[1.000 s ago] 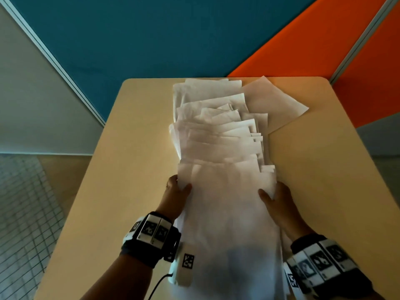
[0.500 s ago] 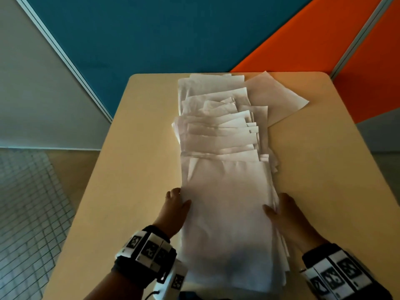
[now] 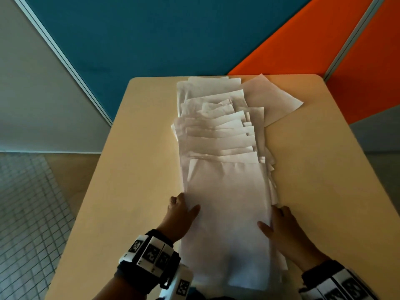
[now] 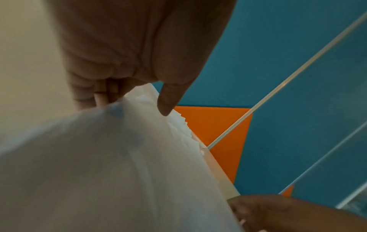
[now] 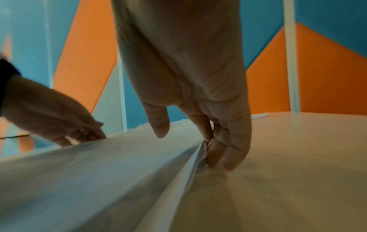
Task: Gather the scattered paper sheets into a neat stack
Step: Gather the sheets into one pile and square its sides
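Observation:
White paper sheets (image 3: 216, 131) lie fanned in a long overlapping row down the middle of the beige table (image 3: 313, 191). The nearest pile (image 3: 227, 213) reaches the front edge. My left hand (image 3: 184, 206) holds the pile's left edge, and the left wrist view shows its thumb (image 4: 166, 106) on top and its fingers (image 4: 103, 94) curled under the paper (image 4: 119, 164). My right hand (image 3: 275, 219) grips the right edge, thumb (image 5: 160, 130) on top, fingers (image 5: 218, 150) tucked against the sheets (image 5: 99, 172). One skewed sheet (image 3: 272, 100) sticks out at the far right.
Blue and orange wall panels (image 3: 173, 40) stand right behind the table's far edge. A tiled floor (image 3: 26, 213) lies to the left. Bare tabletop (image 3: 140, 169) runs along both sides of the paper row.
Both hands have slid along the pile's side edges toward me, still holding it. The fanned sheets farther back look unchanged.

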`<action>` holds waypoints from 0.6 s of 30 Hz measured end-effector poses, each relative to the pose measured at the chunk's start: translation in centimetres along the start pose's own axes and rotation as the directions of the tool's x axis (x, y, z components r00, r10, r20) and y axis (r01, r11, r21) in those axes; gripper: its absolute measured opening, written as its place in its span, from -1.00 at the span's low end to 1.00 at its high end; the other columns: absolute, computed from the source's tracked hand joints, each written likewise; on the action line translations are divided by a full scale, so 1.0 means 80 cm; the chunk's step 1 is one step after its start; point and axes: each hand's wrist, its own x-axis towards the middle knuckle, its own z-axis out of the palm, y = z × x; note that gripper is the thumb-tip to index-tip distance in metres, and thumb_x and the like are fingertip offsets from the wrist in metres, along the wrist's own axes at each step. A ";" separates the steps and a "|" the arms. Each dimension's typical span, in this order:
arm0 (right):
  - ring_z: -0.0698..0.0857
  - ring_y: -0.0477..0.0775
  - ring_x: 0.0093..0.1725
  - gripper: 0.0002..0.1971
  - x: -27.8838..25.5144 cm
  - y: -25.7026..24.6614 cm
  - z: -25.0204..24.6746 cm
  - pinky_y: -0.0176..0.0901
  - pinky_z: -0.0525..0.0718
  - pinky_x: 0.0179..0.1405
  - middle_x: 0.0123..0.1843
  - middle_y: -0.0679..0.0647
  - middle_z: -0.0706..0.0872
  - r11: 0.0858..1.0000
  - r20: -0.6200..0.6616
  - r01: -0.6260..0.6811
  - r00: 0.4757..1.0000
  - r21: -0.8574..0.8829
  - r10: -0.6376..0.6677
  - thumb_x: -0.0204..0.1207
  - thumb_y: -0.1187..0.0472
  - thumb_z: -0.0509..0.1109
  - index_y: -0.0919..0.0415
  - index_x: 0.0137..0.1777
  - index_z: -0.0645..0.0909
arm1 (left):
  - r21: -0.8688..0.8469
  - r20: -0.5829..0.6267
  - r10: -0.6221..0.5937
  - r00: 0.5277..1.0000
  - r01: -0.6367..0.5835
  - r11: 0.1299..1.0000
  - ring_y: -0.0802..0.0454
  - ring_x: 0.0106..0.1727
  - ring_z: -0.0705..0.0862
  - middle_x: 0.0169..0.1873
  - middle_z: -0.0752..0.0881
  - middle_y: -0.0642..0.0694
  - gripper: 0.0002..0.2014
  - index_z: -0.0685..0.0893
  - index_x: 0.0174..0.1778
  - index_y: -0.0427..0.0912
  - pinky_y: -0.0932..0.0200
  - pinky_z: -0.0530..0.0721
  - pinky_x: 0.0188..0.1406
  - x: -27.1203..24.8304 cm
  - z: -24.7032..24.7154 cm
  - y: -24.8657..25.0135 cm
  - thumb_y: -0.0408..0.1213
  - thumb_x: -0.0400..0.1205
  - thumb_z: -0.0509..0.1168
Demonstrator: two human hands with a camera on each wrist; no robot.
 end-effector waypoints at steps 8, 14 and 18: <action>0.44 0.37 0.30 -0.51 0.080 -0.002 -0.051 0.06 0.48 0.25 0.26 0.41 0.48 0.995 -0.208 -0.072 0.974 0.076 0.086 0.56 -0.01 0.25 0.46 0.23 0.48 | -0.174 -0.187 -0.096 0.978 0.064 0.983 -0.37 0.49 0.28 0.44 0.32 -0.46 -0.35 0.21 0.50 -0.45 -0.16 0.30 0.50 0.064 -0.025 0.034 -0.13 0.62 0.25; 0.46 0.30 0.37 -0.34 0.099 -0.038 -0.040 0.01 0.48 0.33 0.40 0.34 0.38 0.991 -0.114 -0.058 0.993 -0.117 0.044 0.55 -0.08 0.27 0.44 0.43 0.27 | -0.252 -0.164 -0.097 0.982 0.053 0.966 -0.41 0.47 0.30 0.40 0.31 -0.45 -0.43 0.26 0.49 -0.34 -0.18 0.29 0.51 0.096 -0.018 0.065 -0.12 0.64 0.21; 0.45 0.30 0.37 -0.30 0.117 -0.031 -0.058 0.02 0.49 0.31 0.41 0.35 0.39 0.995 -0.113 -0.072 0.992 -0.072 0.064 0.54 -0.16 0.23 0.42 0.44 0.28 | -0.311 -0.215 -0.157 0.964 0.085 0.947 -0.37 0.53 0.23 0.46 0.23 -0.42 -0.33 0.17 0.53 -0.38 -0.17 0.22 0.56 0.106 -0.025 0.062 -0.11 0.62 0.25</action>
